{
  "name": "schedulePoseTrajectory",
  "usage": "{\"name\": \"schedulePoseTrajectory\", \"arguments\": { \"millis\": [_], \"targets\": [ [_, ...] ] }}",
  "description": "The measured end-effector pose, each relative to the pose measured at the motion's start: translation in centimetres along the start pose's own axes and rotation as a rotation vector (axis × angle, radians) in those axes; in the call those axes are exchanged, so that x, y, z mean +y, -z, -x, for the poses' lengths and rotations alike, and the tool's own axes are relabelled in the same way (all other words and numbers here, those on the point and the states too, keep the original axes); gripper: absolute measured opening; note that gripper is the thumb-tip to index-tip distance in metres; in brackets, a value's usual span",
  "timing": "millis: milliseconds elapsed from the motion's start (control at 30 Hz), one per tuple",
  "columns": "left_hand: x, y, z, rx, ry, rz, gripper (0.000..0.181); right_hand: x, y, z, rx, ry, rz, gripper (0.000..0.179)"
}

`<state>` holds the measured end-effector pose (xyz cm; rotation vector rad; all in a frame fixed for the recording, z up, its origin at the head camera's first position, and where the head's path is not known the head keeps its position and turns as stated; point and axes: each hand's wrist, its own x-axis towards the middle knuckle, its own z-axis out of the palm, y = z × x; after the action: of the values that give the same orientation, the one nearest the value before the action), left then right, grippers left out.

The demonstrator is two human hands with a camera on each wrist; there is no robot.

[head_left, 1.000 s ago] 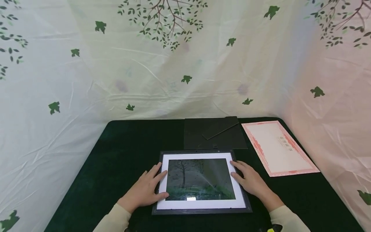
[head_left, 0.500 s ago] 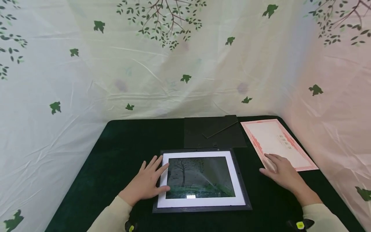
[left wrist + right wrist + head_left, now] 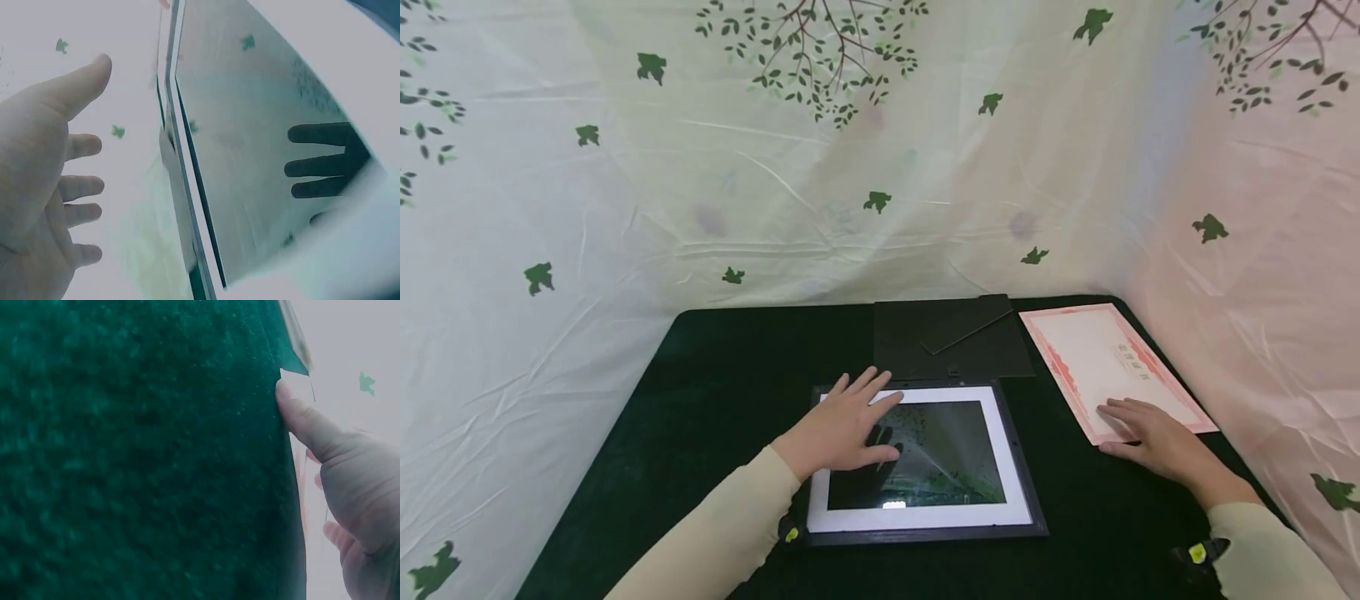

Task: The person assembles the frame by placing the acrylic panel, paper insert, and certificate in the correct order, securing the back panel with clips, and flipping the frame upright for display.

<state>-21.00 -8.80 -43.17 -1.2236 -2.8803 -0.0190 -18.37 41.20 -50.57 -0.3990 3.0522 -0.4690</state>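
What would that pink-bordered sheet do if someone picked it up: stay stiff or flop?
The pink-bordered sheet is probably light, since its edge looks thin. It lies flat with no obvious curl, so it may be fairly stiff card. Still, being broad and thin, it could sag at the far end if lifted only by the near edge, where the right hand is.

A dark green table (image 3: 730, 371) bears a black-framed picture (image 3: 943, 457), a black board (image 3: 910, 342) and a pink-bordered sheet (image 3: 1093, 362).
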Motion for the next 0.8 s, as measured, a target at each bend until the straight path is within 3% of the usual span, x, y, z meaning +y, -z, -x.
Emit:
{"name": "schedulePoseTrajectory", "arguments": {
  "millis": [200,433,633,800],
  "targets": [
    [2.5,0.5,-5.0,-0.027,-0.114,0.116,0.074,-0.4,-0.6,-0.8,0.045,0.025,0.069,0.074],
    [5.5,-0.6,-9.8,-0.069,-0.167,0.287,0.065,-1.2,-1.0,-1.3,0.099,0.012,0.066,0.057],
    [7.5,-1.1,-11.6,-0.101,-0.184,0.356,0.063,-2.0,-0.9,-1.8,0.145,-0.007,0.097,0.034],
    [8.2,-1.4,-12.1,-0.097,-0.189,0.392,0.063,-3.1,-0.8,-1.9,0.27,0.038,0.151,0.014]
  ]
}}
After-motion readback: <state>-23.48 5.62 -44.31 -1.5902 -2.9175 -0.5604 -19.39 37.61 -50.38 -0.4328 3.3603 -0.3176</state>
